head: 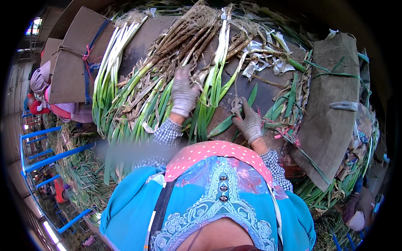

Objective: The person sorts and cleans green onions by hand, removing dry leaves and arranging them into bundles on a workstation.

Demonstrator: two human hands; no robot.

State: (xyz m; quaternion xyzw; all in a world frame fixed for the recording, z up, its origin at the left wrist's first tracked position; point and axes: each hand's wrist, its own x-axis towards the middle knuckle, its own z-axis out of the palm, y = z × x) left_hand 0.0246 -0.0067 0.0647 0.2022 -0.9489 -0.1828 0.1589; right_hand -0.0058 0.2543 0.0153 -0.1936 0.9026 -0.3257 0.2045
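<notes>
Both my hands wear striped knit gloves with dirty fingers. My left hand [183, 94] rests, fingers apart, on a heap of unpeeled green onions [150, 69] with brown stalks and matted roots. At the right, my right hand [249, 120] holds small metal scissors [236, 108] by the handles, close to a string. Between and above my hands lie a few peeled green onions [221, 56] with white stalks. A peeled white-stalked bunch [116, 56] lies at the left of the heap. Loose cut leaves [223, 126] are near my right hand.
Upright boards flank the work surface [248, 86], a left board [80, 53] and a right board [336, 94], both tied with cord. White peelings [257, 62] and pink string [278, 136] lie at the right. Beyond the left board is a co-worker [42, 78]; another person [359, 207] is at the lower right.
</notes>
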